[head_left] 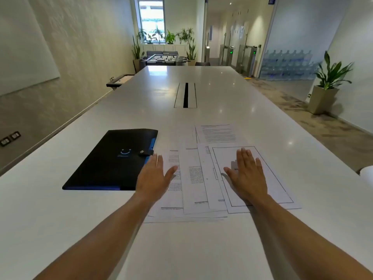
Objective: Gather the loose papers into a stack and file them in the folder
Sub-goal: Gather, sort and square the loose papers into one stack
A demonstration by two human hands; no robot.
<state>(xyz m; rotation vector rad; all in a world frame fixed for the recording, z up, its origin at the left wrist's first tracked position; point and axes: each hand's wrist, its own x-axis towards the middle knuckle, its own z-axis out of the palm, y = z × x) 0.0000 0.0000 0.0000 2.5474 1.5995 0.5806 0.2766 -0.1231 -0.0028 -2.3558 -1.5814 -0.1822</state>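
The left hand [154, 175] lies flat with its fingers straight and thumb spread, over the left edge of the papers [193, 178]. Its fingertips reach almost to the folder [113, 160], which lies just beside it. The right hand [247, 175] is likewise flat, fingers straight and close together, thumb out to the side, palm down on the top sheet [268, 178], a page with a thin black border. Neither hand pinches or grips anything.

The papers are spread in a loose overlapping fan between and under the two hands, their edges out of line. Most carry blocks of printed text, too small to read. One more sheet [218, 133] lies farther off, beyond the fan and partly tucked under it.

The folder is black with a blue edge and lies closed on the table [201, 249], left of the papers, turned at an angle. A strap with a snap crosses its right side, and a small smile mark shows on the cover.

The table is long, white and glossy, with a cable slot [185, 95] down its middle. Beyond its far end stand a foosball table [164, 57] and potted plants [171, 37] under a window [151, 19]. Another plant [331, 75] stands on the floor to the right.
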